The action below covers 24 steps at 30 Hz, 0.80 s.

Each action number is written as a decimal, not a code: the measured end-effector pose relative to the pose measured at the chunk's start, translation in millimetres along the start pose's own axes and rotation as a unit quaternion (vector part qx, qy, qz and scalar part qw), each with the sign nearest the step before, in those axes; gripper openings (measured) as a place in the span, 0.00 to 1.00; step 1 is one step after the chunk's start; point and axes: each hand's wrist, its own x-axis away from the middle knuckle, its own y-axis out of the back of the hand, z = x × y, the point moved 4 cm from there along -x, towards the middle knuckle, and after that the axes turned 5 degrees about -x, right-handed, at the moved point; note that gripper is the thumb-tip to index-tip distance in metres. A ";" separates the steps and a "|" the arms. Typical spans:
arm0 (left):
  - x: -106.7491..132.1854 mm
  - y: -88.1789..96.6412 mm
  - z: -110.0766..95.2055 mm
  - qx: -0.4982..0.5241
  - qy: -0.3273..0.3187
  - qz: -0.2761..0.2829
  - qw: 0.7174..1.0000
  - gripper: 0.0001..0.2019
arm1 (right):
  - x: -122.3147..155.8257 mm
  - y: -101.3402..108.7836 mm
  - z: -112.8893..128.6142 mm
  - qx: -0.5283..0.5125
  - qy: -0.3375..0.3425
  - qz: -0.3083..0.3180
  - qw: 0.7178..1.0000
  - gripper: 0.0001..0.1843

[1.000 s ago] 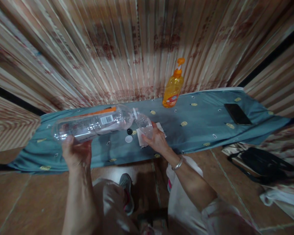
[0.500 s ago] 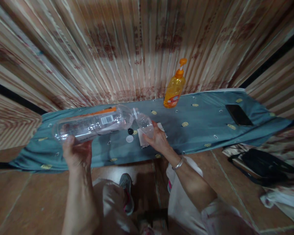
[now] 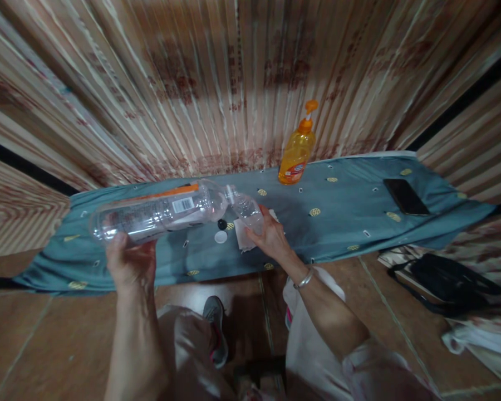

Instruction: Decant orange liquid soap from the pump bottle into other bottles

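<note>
My left hand (image 3: 131, 259) is wrapped round the base end of a large clear plastic bottle (image 3: 158, 214), which lies sideways in the air with its neck toward the right. In my right hand (image 3: 269, 236) is a small clear plastic bottle (image 3: 247, 209), tilted so its neck meets the large bottle's mouth. Whether any liquid passes between them I cannot tell. Below the necks, a black cap (image 3: 222, 224) and a white cap (image 3: 221, 237) lie on the cloth. A pale folded tissue (image 3: 244, 239) lies partly under my right hand.
A pump bottle of orange liquid (image 3: 296, 156) stands at the back of the cloth-covered table (image 3: 338, 223). A black phone (image 3: 406, 196) lies at the right. Striped curtains (image 3: 217, 83) hang behind. A black bag (image 3: 446, 284) is at the lower right.
Almost nothing differs. Both bottles stay mouth to mouth in my hands, with only a very slight shift of the view.
</note>
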 end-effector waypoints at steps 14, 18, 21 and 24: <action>1.1 2.2 -0.8 -0.005 0.001 -0.002 1.000 0.21 | 0.2 -0.3 -2.1 0.005 0.000 0.000 1.000 0.37; 1.0 2.6 -0.3 -0.001 0.005 -0.018 1.000 0.23 | 0.0 -0.4 -2.2 0.004 0.003 0.002 1.000 0.37; 1.7 2.2 -0.3 -0.015 0.004 -0.026 1.000 0.21 | 0.1 0.2 -1.6 0.004 0.005 0.002 1.000 0.36; 2.5 1.8 -0.2 -0.025 0.006 -0.021 0.999 0.18 | 0.1 1.4 -1.0 0.004 0.005 0.000 1.000 0.37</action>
